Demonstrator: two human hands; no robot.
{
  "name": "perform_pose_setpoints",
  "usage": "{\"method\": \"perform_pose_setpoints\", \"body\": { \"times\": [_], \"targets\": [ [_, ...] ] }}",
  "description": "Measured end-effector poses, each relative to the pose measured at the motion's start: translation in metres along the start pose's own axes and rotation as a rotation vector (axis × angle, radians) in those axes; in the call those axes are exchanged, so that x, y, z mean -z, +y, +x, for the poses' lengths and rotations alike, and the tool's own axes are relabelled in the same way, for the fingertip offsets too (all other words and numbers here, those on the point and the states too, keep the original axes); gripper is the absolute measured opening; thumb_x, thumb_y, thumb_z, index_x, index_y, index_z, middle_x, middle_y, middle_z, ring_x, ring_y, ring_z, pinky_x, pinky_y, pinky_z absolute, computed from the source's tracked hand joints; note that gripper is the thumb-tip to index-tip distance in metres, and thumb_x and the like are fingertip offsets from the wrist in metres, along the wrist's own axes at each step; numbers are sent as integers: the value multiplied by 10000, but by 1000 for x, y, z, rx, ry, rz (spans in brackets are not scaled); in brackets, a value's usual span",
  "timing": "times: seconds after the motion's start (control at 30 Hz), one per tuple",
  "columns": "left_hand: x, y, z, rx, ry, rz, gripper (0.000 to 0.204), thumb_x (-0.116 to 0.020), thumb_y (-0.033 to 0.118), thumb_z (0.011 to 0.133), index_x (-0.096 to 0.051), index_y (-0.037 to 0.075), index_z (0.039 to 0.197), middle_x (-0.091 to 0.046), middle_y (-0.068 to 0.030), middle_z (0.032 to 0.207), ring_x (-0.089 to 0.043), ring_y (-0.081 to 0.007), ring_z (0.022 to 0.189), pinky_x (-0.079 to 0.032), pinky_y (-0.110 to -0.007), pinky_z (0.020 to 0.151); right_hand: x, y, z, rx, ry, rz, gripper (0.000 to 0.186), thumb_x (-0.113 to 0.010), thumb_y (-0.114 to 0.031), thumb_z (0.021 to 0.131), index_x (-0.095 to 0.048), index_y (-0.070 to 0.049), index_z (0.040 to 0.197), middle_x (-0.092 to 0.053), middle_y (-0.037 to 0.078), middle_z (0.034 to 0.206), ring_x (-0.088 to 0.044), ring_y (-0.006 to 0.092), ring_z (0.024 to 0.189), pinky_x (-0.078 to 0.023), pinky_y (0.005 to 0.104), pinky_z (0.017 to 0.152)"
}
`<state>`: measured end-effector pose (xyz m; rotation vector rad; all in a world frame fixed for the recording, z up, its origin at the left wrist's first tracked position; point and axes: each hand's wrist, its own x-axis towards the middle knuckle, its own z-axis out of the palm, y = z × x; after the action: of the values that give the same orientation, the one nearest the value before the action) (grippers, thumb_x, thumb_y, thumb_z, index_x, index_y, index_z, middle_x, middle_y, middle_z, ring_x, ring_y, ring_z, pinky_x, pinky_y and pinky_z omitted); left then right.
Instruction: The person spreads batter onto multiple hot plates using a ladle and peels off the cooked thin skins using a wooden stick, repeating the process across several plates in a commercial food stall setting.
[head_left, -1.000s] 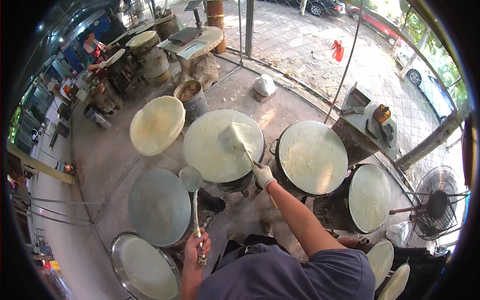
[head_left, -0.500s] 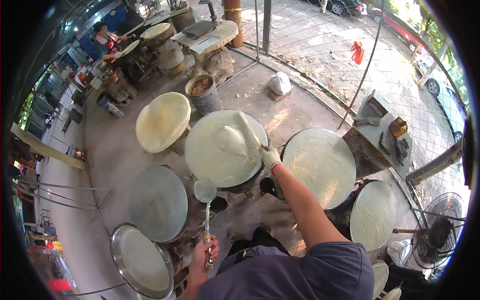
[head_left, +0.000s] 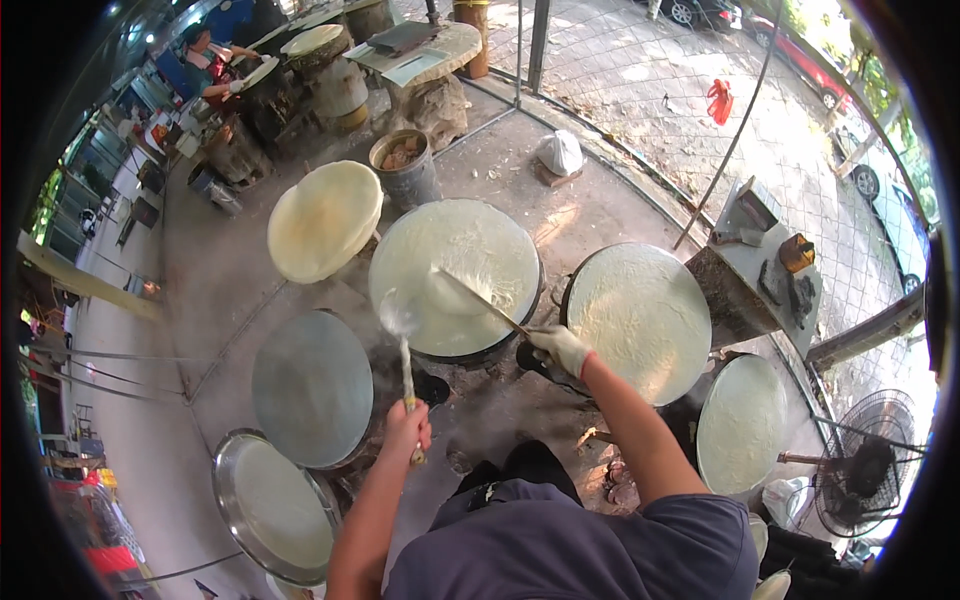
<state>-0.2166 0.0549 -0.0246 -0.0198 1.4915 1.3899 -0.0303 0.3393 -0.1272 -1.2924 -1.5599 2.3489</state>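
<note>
Right hand [head_left: 560, 348], gloved in white, fingers clenched round the near end of a thin stick [head_left: 482, 303]; far end of the stick laid across the batter sheet [head_left: 455, 275] on the centre steamer, a small fold of sheet lifted at its tip. Left hand [head_left: 408, 430], bare, fingers wrapped round the lower end of a long-handled ladle [head_left: 403, 345]; ladle bowl raised at the left edge of the same centre steamer, in a haze of steam.

Centre steamer round and pale, set straight ahead of the body. Just right of it, a second round steamer [head_left: 640, 320] covered with a pale sheet, touching or nearly touching the first. Further right and nearer, a smaller pale round lid [head_left: 742, 425]. Left of the ladle, a grey metal lid [head_left: 312, 388] lying flat; below that, a shiny metal tray [head_left: 272, 505] with a pale inside. Beyond, upper left, a tilted cream-coloured round lid [head_left: 325, 220], and behind it a bucket [head_left: 405, 165] on the concrete floor [head_left: 220, 290]. Far upper left, another person [head_left: 205, 65] at a separate station. Lower right, a standing fan [head_left: 865, 475].
</note>
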Motion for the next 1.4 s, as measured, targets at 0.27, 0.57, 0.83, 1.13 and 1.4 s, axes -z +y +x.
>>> {"method": "perform_pose_setpoints", "body": {
  "times": [0.27, 0.57, 0.83, 1.13, 1.4],
  "targets": [
    [-70, -28, 56, -139, 157, 284, 163, -541, 106, 839, -392, 46, 869, -447, -47, 610, -439, -166, 366, -361, -328, 325, -105, 74, -20, -94, 145, 411, 336, -597, -341, 897, -613, -178, 1190, -537, 5, 664, -414, 116, 430, -324, 279, 380],
    [4, 33, -51, -65, -399, -319, 64, -480, 112, 940, -483, 51, 921, -404, 13, 621, -336, -42, 415, -282, -201, 343, -61, 20, -16, 169, 413, 368, 320, -564, -232, 915, -604, -153, 1223, -527, -35, 610, -407, 69, 421, -309, 223, 379],
    [3, 27, -68, 50, -159, -417, 82, -492, 123, 938, -500, 43, 956, -432, 11, 647, -362, -47, 436, -305, -196, 351, -79, 24, -24, 84, 95, -78, 350, -547, -218, 907, -598, -159, 1248, -525, -51, 639, -377, 53, 443, -305, 220, 408],
    [84, 43, -133, -349, 184, -61, 154, -497, 103, 898, -456, 39, 1033, -438, -22, 621, -382, -85, 382, -327, -238, 331, -146, 35, -31, 27, 79, 160, 390, -519, -191, 932, -529, -232, 1320, -464, -54, 609, -359, 58, 418, -289, 222, 374],
    [223, 1, -3, -382, 374, 480, 221, -524, 151, 861, -452, 12, 1018, -553, -127, 665, -556, -233, 470, -438, -370, 430, -303, 49, -6, 98, 77, 206, 384, -509, -216, 941, -521, -232, 1325, -458, -40, 630, -359, 66, 441, -284, 229, 396]
  ]
}}
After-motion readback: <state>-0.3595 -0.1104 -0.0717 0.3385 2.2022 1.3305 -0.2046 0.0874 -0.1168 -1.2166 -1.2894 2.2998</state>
